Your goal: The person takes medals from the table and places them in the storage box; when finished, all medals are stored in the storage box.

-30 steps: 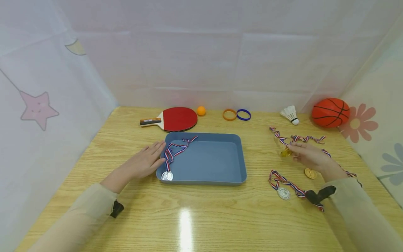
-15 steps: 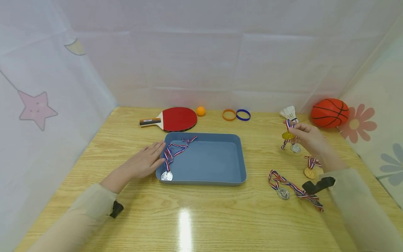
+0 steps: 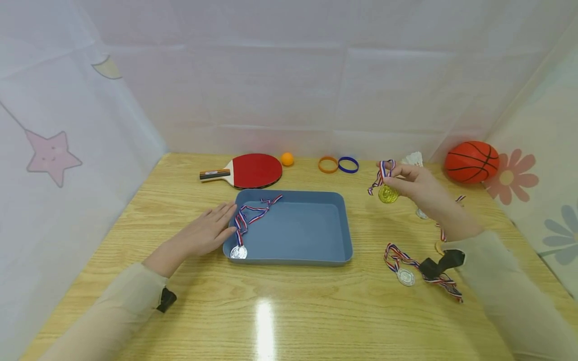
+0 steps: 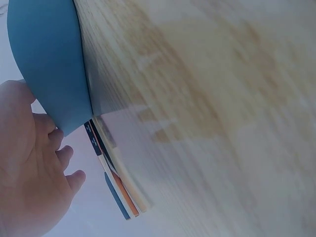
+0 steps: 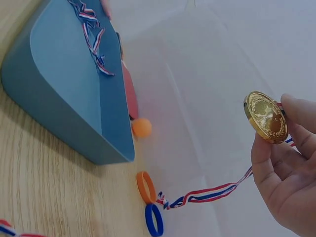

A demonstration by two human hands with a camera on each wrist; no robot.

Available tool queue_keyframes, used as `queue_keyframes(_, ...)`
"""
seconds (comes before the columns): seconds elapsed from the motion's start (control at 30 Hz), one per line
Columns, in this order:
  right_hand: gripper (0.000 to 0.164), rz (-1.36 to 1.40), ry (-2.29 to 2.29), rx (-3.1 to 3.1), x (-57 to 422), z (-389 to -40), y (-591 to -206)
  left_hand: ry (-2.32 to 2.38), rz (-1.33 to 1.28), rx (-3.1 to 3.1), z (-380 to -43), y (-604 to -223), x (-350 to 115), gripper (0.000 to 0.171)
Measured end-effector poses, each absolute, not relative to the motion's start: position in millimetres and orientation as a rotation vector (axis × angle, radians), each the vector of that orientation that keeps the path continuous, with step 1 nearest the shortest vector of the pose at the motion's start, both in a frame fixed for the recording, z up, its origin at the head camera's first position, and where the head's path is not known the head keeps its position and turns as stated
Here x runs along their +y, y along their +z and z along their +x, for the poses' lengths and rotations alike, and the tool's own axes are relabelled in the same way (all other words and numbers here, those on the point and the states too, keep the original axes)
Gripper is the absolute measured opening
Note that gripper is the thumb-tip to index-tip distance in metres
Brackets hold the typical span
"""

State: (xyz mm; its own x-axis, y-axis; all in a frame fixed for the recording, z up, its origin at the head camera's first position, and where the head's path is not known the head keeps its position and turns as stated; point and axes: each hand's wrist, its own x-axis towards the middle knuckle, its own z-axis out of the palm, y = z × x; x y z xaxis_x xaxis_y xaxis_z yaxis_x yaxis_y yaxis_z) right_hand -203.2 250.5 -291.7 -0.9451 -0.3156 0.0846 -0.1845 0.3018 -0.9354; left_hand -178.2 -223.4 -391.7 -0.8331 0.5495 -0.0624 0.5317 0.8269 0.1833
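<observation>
Head view: R. hand (image 3: 417,189) pinches a gold medal (image 3: 388,194) up off the wood-grain table (image 3: 203,316), to the R. of a blue tray (image 3: 298,233) & short of a shuttlecock (image 3: 413,159). L. hand (image 3: 209,230), fingers extended, grasps nothing & rests against the tray's L. wall. Inside lies a silver medal (image 3: 239,252) w/ its ribbon.

The gold disc is prob. light & stiff, its polished face poss. a bit slick; not esp. fragile, tho the finish might scratch. Its striped ribbon (image 5: 210,193) looks soft & limp, apt to trail or snag. Best hold, by judgement: thumb & fingers at the rim nr. the ribbon joint, approx. as now.

R. wrist view adds the disc's thick edge & raised design, plus the ribbon's knotted tail, seen across the orange wristband (image 5: 145,187); head view has the 2 apart. Head view alone gets the basketball (image 3: 471,161) & the silver disc in the tray. L. wrist view catches the tray's outer wall & the paddle (image 4: 116,173) edge-on, no medal.
</observation>
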Motion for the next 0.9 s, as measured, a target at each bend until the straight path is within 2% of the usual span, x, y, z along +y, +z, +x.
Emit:
queue_keyframes(0.63, 0.017, -0.792, -1.584, 2.143, 130, -203, -302, 0.237, 0.847, 2.890, -178, -392, -224, 0.062)
queue_keyframes(0.9, 0.011, -0.839, -1.497, 2.137, 86, -210, -319, 0.226, 0.856, 2.891, -179, -391, -224, 0.062)
